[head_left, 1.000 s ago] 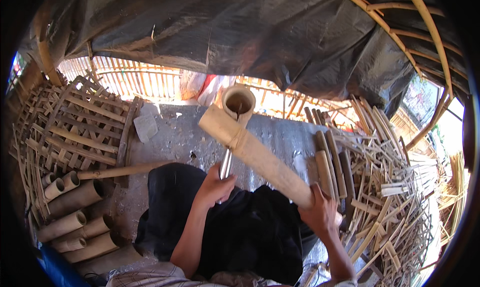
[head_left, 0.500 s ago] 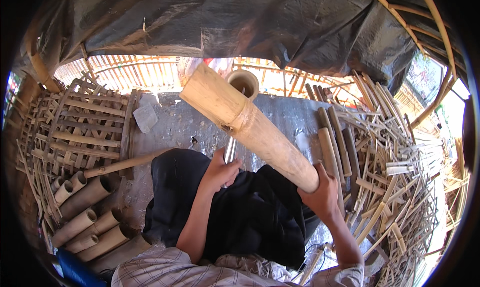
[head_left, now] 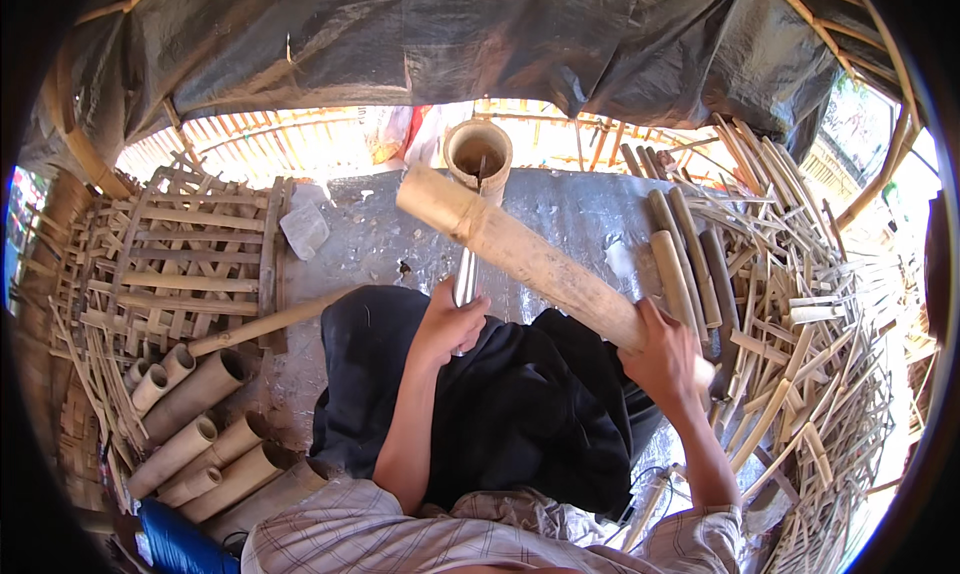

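Note:
My left hand [head_left: 450, 322] is closed round the shiny metal handle of a knife [head_left: 466, 277]. Its thin dark blade reaches forward and shows at the split rim of a bamboo tube [head_left: 494, 187], whose open end faces up. In my right hand [head_left: 665, 352] is a thick bamboo length [head_left: 545, 262], gripped near its near end. It slants up to the left, crossing over the knife and hiding its middle and much of the tube's lower part. Whether the bamboo length touches the blade I cannot tell. Black cloth [head_left: 500, 414] covers my lap below both hands.
Cut bamboo tubes [head_left: 205, 389] lie at the left, near a slatted bamboo lattice [head_left: 195, 249]. Longer bamboo poles [head_left: 676, 279] and a heap of split strips [head_left: 800, 374] are at the right. A grey sheet [head_left: 350, 234] covers the ground; a dark tarp [head_left: 450, 44] hangs beyond.
The bamboo length in my right hand has come down, its far end dropping away from the tube's mouth level toward the knife. My left hand keeps its hold on the handle. The view has shifted slightly.

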{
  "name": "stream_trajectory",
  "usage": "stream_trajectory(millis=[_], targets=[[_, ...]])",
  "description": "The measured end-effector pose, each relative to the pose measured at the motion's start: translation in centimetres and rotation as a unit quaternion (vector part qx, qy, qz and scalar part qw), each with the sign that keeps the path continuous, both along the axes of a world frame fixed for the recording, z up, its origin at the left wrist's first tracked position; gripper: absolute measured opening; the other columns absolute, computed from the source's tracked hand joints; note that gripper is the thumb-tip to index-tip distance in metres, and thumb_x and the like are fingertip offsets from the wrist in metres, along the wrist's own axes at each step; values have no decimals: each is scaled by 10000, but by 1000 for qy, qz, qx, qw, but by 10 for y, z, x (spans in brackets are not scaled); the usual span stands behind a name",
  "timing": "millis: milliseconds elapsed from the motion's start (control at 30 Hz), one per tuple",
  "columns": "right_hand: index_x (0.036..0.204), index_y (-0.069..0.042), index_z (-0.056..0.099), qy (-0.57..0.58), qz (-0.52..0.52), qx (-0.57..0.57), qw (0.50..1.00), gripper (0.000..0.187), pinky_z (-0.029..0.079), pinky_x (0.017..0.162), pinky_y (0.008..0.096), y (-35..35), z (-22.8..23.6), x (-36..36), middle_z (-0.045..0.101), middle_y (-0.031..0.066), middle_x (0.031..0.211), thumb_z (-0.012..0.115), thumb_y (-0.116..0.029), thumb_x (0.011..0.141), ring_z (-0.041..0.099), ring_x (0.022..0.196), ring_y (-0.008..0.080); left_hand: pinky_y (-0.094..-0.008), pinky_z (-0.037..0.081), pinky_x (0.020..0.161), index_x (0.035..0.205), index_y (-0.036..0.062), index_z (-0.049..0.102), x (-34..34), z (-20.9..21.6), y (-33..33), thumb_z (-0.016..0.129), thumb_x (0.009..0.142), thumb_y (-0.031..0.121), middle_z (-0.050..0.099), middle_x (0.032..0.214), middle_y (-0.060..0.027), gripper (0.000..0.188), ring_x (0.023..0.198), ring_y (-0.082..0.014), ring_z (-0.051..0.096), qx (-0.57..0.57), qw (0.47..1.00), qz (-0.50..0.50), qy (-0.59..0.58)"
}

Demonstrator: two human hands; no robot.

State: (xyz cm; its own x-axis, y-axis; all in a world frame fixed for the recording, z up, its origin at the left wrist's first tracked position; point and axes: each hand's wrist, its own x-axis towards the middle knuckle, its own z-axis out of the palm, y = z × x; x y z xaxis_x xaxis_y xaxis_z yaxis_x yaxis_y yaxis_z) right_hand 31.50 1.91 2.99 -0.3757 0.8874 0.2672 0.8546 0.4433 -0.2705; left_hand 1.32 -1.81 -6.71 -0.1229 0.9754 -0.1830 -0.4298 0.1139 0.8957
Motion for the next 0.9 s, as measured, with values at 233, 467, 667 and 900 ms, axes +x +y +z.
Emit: stream_trajectory(millis=[233,467,667,900], targets=[[1058,-74,623,96,5,-15,995,416,527,735,537,-3,12,-8,726,177,986,780,-100,673,704,888,428,-255,286,331,981,93,442,1,4,3,616,992,25,418,595,19,188,398,-54,374,-3,1000,6,0],[1016,-67,658,95,24,73,993,358,519,724,492,-6,35,-9,700,158,909,805,-109,692,691,868,415,-255,279,321,939,111,427,4,8,1,618,985,15,394,560,26,219,377,-59,377,5,1000,9,20],[1117,-64,624,-22,14,31,999,462,530,741,518,18,4,9,728,188,965,799,-101,691,697,876,442,-251,273,315,924,122,425,8,2,6,611,980,4,390,569,34,227,378,-56,374,-8,1000,-5,12],[1052,-70,628,124,51,29,990,403,535,743,537,5,6,-3,721,169,965,791,-94,685,696,884,446,-260,279,316,929,117,434,6,10,3,608,981,0,383,566,31,216,380,-59,378,-11,1000,15,10]])
